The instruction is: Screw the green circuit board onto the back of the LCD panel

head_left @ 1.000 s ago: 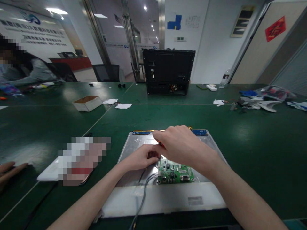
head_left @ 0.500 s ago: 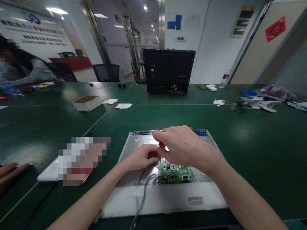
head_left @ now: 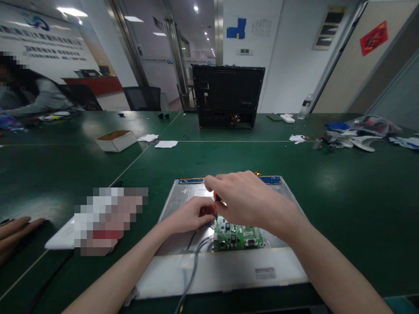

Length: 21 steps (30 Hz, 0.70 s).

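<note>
A silver metal display panel (head_left: 183, 198) lies back side up on the green table in front of me. A small green circuit board (head_left: 238, 237) sits on its near half, with grey cables (head_left: 193, 266) running off toward me. My right hand (head_left: 244, 198) is closed around a screwdriver with a red and black handle (head_left: 218, 198), its tip pointing down at the board's far left corner. My left hand (head_left: 193, 213) rests on the panel just left of that corner, fingertips pinched at the screwdriver's tip.
A black monitor housing (head_left: 228, 97) stands upright at the far middle. A small cardboard box (head_left: 116, 140) and paper scraps lie far left, plastic parts and bags (head_left: 362, 133) far right. Another person's hand (head_left: 16, 233) rests at the left edge; a person sits far left.
The view has shifted slightly. My right hand has turned a little on the screwdriver; both hands stay at the board's corner.
</note>
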Motion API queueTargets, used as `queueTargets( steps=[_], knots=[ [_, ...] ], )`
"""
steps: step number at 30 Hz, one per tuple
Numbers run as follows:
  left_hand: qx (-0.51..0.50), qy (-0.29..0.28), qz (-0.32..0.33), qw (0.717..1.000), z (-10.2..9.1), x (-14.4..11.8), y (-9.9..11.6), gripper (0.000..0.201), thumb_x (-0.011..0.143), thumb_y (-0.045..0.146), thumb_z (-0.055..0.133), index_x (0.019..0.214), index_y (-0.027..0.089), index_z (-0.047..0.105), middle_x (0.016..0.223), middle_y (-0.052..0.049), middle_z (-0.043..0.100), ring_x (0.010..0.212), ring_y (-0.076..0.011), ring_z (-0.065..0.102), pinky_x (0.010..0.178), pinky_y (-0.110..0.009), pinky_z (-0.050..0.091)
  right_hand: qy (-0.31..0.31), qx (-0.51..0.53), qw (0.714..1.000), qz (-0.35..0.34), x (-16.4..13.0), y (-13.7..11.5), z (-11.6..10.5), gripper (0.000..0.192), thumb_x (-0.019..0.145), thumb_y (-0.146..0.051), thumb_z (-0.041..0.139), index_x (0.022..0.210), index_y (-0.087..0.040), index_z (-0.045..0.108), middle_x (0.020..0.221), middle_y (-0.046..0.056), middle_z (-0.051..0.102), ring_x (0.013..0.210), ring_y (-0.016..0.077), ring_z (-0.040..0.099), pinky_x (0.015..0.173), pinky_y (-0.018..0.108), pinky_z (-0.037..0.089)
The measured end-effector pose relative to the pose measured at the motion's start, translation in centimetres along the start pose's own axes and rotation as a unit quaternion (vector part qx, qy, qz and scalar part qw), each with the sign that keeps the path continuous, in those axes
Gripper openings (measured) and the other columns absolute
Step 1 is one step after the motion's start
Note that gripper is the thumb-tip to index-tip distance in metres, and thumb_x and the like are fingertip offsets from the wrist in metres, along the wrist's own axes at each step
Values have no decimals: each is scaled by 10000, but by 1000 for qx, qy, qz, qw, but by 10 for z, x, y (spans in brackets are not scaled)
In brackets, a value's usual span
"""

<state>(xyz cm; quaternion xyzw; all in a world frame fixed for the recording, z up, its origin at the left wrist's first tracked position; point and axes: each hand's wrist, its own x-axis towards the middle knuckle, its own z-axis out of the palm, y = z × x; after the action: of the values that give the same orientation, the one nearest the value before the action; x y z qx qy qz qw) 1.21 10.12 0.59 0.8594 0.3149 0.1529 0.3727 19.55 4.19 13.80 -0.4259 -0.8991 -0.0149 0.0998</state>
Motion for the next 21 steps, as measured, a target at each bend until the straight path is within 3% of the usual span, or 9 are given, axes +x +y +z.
queueTargets(
  steps=[3,8,13,18,21],
  knots=[
    [-5,-5,-4,1000,-1,1,-1,75,745,151,534,792,153,593,691,1,610,625,-156,543,582,-248,417,-4,5,1000,-17,-1,0,-1,205,825,-205,582,1028,-181,566,890,32,698,698,164,607,471,273,215],
    [-2,-1,10,1000,-5,1,5,47,727,122,564,715,160,588,718,-7,638,685,-168,577,638,-258,431,4,-10,1000,29,3,0,2,132,873,-311,580,935,-203,623,786,21,702,635,157,602,478,275,190],
    [-12,2,6,1000,-5,0,10,94,765,117,573,821,168,630,768,-9,661,684,-161,591,645,-255,454,0,-21,999,38,5,0,3,140,882,-317,579,842,-199,642,681,18,663,585,143,581,476,278,179],
    [2,-2,10,1000,-4,0,5,116,759,116,570,847,160,630,734,-6,641,656,-156,568,615,-248,444,-5,-14,1000,20,3,-1,1,107,882,-252,556,952,-184,600,776,26,686,623,153,591,471,276,201],
    [4,-6,12,1000,-3,1,1,106,761,131,557,839,160,624,731,-4,634,656,-155,560,617,-251,446,-17,7,1000,1,1,0,-1,195,864,-224,562,1051,-171,544,862,37,691,663,159,597,471,271,226]
  ],
)
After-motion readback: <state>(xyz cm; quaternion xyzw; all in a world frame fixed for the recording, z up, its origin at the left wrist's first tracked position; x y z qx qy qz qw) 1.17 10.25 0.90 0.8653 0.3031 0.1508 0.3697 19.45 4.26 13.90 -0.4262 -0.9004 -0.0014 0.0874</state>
